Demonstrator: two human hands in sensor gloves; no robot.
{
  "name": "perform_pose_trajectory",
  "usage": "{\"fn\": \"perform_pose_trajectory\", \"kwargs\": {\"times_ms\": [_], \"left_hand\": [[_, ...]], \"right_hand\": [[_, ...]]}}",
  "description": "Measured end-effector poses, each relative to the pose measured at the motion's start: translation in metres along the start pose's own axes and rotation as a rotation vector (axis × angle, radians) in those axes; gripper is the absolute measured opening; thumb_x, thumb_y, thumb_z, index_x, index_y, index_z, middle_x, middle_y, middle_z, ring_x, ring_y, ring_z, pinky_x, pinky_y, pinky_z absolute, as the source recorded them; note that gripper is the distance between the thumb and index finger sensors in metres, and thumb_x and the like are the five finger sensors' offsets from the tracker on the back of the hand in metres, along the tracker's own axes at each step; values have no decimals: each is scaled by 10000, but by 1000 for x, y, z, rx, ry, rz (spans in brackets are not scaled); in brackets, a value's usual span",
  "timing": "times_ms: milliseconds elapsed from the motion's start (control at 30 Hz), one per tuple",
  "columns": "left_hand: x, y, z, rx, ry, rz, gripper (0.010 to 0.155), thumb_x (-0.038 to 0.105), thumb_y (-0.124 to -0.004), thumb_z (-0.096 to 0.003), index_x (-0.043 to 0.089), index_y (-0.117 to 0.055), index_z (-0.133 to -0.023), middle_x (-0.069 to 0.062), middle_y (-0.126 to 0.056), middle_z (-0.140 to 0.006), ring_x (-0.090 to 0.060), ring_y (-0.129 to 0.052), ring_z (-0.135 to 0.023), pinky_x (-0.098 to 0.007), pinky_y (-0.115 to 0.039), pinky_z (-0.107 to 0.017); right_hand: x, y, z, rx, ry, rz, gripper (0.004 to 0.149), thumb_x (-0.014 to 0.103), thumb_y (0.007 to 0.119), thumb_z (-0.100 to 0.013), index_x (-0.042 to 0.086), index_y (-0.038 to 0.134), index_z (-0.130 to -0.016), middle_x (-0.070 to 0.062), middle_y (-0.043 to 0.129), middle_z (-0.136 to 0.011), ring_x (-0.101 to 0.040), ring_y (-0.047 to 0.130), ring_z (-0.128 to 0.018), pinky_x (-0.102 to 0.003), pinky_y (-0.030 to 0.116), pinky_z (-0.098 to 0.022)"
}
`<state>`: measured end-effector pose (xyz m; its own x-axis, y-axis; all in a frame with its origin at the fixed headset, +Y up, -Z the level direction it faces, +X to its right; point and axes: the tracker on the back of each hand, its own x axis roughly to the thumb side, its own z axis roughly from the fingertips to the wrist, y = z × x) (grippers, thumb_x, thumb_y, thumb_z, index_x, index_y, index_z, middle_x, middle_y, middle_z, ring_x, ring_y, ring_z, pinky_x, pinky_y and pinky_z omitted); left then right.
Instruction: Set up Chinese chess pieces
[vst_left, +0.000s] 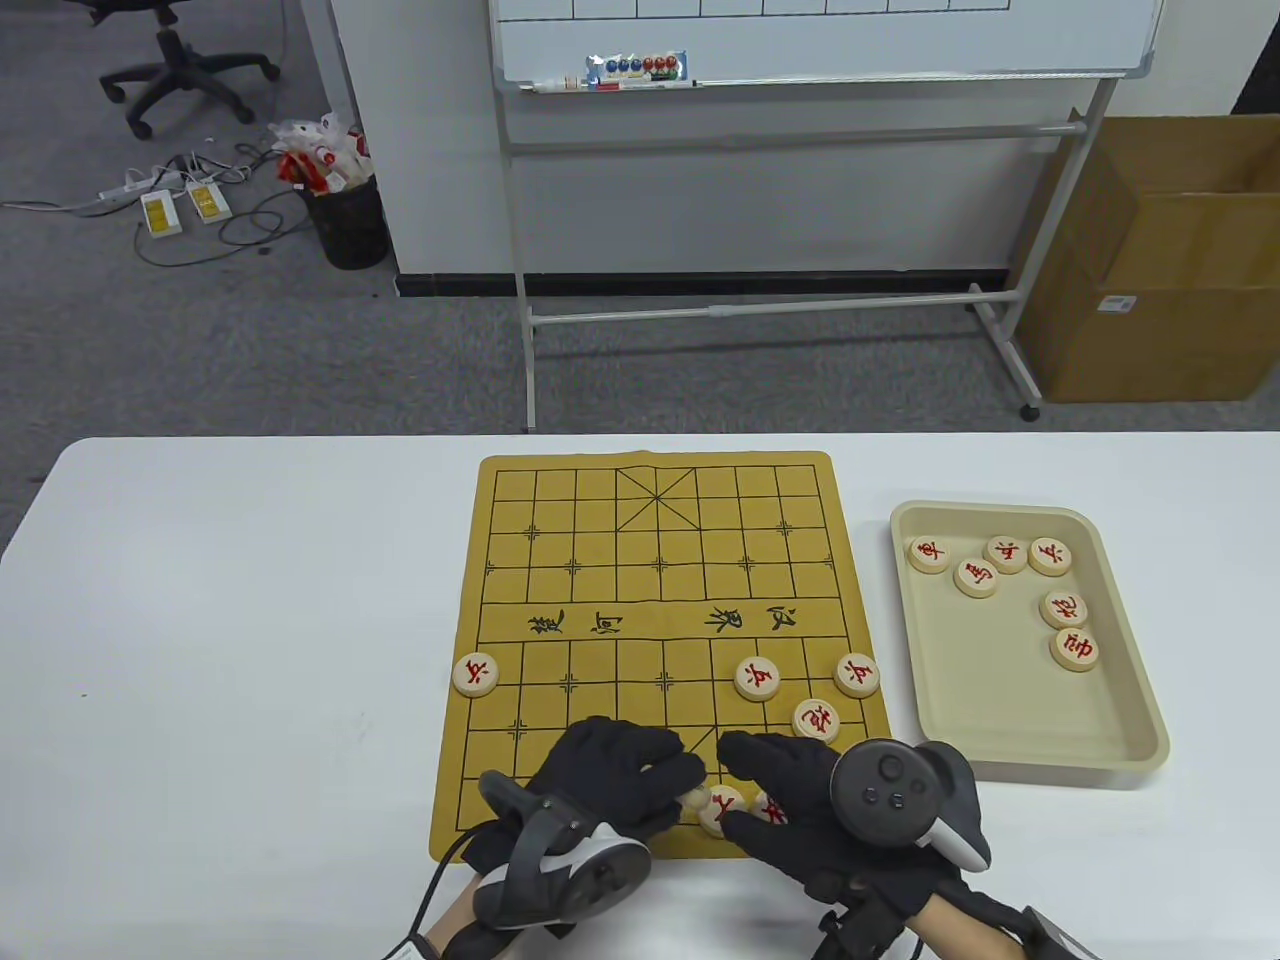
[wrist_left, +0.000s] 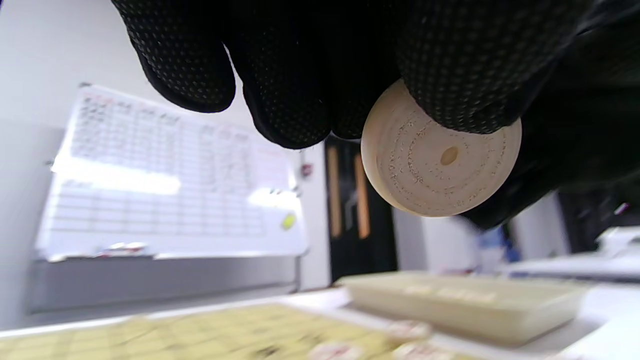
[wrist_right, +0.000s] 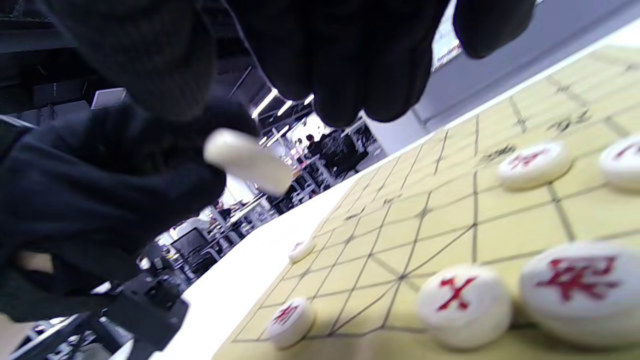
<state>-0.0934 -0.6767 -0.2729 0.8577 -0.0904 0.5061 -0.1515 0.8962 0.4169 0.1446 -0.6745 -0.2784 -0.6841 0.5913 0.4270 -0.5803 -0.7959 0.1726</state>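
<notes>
The yellow chess board (vst_left: 650, 590) lies mid-table. My left hand (vst_left: 685, 785) hovers over its near edge and pinches a pale round piece (wrist_left: 440, 160) between thumb and fingers, blank underside toward the left wrist camera; the piece (wrist_right: 247, 161) is edge-on in the right wrist view. My right hand (vst_left: 790, 780) is spread above two red-marked pieces (vst_left: 722, 808) on the near row and holds nothing. Other red pieces stand at the left edge (vst_left: 476, 674) and on the right side (vst_left: 757, 679), (vst_left: 857, 674), (vst_left: 816, 719).
A beige tray (vst_left: 1130, 745) right of the board holds several red-marked pieces (vst_left: 976, 578). The white table (vst_left: 250, 650) stretches left of the board. Beyond the table stand a whiteboard frame (vst_left: 760, 310) and a cardboard box (vst_left: 1160, 300).
</notes>
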Motion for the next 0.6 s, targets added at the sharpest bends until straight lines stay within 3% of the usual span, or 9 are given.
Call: {"fn": "perform_pose_trajectory", "kwargs": {"times_ms": [100,233,600], "left_hand": [[-16,-18,-4,-187,48,-139,496,457,-893,-293,425,-872,-787,91,-957,-822,-106,-1024,-695,-443,-850,-631],[-23,-45,-5,-315,38,-163,497,484,-915,-246,400,-912,-736,100,-1008,-729,-88,-1060,-596,-422,-886,-584],[2,-73,-6,-440,-63,-262,536,529,-928,-206,363,-860,-711,107,-964,-699,-81,-1011,-596,-430,-857,-617]], "right_hand": [[-4,-3,2,-27,7,44,738,474,797,-461,70,656,-1062,-206,782,-1018,-448,772,-928,-690,490,-727],[-7,-3,1,-41,1,127,722,474,792,-462,87,666,-1059,-197,789,-1015,-444,775,-927,-691,486,-729],[-6,-1,2,-35,-7,160,715,476,788,-464,98,668,-1059,-193,785,-1020,-444,767,-934,-693,481,-731]]}}
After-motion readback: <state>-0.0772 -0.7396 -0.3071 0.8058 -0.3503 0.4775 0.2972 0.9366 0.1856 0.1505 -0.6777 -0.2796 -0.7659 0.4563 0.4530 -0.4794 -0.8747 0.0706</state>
